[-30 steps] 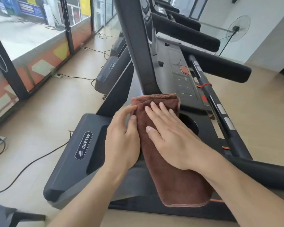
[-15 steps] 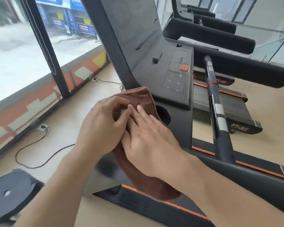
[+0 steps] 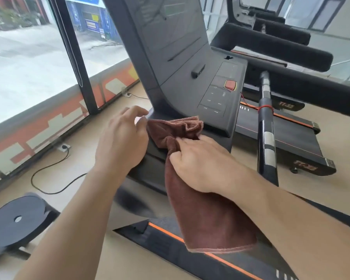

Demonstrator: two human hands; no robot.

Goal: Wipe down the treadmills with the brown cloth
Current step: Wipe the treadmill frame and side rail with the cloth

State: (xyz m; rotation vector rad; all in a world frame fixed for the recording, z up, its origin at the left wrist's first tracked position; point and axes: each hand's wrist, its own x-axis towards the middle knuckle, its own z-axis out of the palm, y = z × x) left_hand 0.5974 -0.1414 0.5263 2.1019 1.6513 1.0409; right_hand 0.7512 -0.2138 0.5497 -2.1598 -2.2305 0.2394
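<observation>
Upright console ahead, handrail right; open floor left.

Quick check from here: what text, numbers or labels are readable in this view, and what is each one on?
"1", "3": keypad of the near treadmill console; its other keys are too blurred to read.
Orange lettering on the next treadmill's rear end cap: too blurred to read.
Blue street signs outside the window: too small to read.
Brown cloth: no text.
</observation>
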